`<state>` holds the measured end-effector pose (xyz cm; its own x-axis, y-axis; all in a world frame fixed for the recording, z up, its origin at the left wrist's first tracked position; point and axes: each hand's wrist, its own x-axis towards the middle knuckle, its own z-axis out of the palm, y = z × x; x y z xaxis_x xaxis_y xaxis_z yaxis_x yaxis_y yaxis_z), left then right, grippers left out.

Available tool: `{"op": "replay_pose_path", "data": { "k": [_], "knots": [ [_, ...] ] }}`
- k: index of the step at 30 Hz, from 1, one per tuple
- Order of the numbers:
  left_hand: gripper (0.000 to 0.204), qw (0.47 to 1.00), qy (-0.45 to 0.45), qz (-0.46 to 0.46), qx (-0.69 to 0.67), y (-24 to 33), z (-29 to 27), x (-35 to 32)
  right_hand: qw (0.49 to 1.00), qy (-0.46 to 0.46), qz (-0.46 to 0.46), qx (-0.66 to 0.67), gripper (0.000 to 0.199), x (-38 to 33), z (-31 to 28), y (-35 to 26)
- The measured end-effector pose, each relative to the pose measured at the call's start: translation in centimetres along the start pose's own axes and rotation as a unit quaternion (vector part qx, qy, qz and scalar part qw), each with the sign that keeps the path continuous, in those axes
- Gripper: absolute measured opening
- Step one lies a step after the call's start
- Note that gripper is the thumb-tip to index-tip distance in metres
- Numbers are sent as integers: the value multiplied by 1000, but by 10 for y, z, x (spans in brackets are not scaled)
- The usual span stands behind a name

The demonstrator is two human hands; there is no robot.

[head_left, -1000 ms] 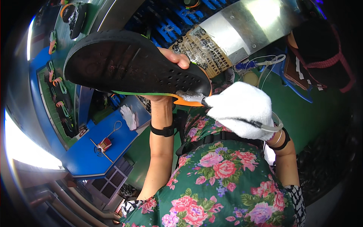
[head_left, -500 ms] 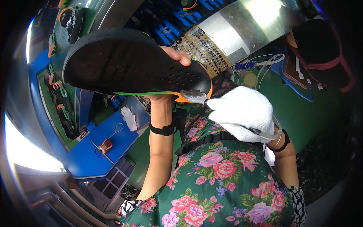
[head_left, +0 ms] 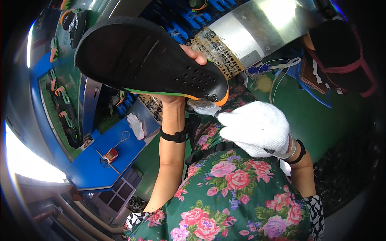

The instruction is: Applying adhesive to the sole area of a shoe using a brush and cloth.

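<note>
My bare left hand grips a large black shoe sole by its narrower end, its fingers curled over the far edge and its palm partly hidden underneath. The sole has an orange and green rim and a group of small holes near that end, with a wet, shiny patch at the tip. In my right hand, covered by a white knit glove, is a small brush with a pale, coated tip. The glove hides most of its handle. The brush tip lies just beside the orange rim; I cannot tell whether they touch.
A blue table at left bears a white glove and a small red container with sticks. Shoe parts line a green belt beyond. Ahead are a metal surface and taped cardboard. A blue chair stands at right.
The brush has come off the sole's tip to just beside its rim, uncovering a shiny wet patch. The sole has shifted slightly up and right and is tilted a little differently.
</note>
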<state>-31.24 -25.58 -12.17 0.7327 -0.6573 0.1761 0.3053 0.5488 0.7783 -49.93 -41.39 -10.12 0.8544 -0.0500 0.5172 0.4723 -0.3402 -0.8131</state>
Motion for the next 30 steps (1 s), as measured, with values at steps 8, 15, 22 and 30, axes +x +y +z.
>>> {"op": "replay_pose_path", "data": {
  "k": [8,15,22,30],
  "knots": [
    [116,997,-33,-11,-75,-9,-16,-5,1000,-30,-6,-4,32,0,-5,-5],
    [86,1000,2,-16,6,-5,-4,-7,999,-22,23,38,28,-1,-3,2],
    [73,998,-45,27,-22,-6,3,5,998,-43,29,-31,31,-1,-16,-2],
    [98,998,-8,37,-59,-12,-1,-5,995,-89,-38,-11,33,-3,2,-2]
  ]
}}
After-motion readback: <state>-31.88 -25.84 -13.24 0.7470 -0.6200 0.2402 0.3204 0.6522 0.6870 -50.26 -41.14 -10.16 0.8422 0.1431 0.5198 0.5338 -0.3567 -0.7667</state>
